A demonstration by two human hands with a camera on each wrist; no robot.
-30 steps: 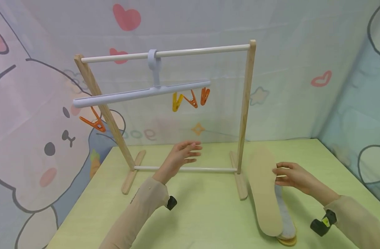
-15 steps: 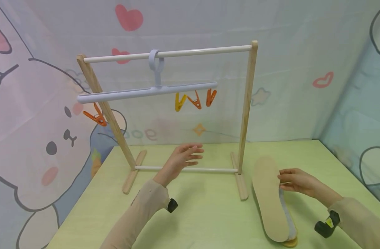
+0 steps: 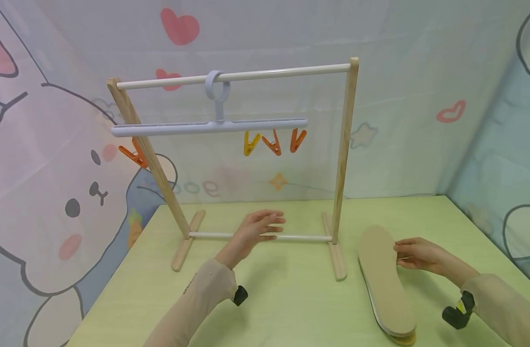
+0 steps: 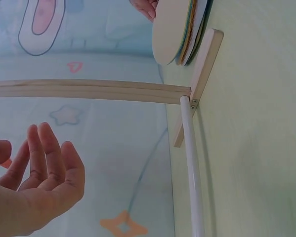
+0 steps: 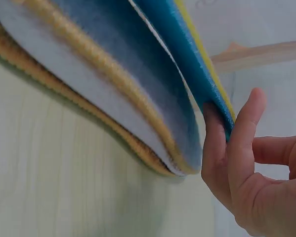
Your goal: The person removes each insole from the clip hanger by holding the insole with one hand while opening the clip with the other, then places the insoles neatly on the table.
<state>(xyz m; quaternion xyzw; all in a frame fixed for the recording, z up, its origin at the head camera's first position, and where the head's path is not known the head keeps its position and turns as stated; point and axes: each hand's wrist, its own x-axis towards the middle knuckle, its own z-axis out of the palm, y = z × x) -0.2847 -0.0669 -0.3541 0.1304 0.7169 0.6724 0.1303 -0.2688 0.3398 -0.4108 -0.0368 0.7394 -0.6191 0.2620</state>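
Observation:
My right hand (image 3: 421,256) pinches the right edge of a beige insole (image 3: 385,284) at the top of a stack. In the right wrist view, the lifted insole's underside (image 5: 187,54) is blue, and its edge lies between my fingers. Under it lie more insoles (image 5: 93,94) with fuzzy, white and yellow layers. My left hand (image 3: 252,234) hovers in front of a wooden rack (image 3: 344,159), fingers relaxed and holding nothing. From the rack's top bar hangs a pale hanger (image 3: 182,128) carrying several clips, including a yellow clip (image 3: 250,143) and an orange clip (image 3: 297,140).
The rack's feet (image 3: 336,260) stand on the light green table (image 3: 299,299), left of the insole stack. A white lower bar (image 3: 304,238) runs behind my left hand. A printed backdrop (image 3: 403,72) closes off the back and sides.
The right hand has brought the top insole down toward the stack and slightly right, covering the grey one beneath. The hanger has swung from tilted to nearly level. My left hand dropped slightly.

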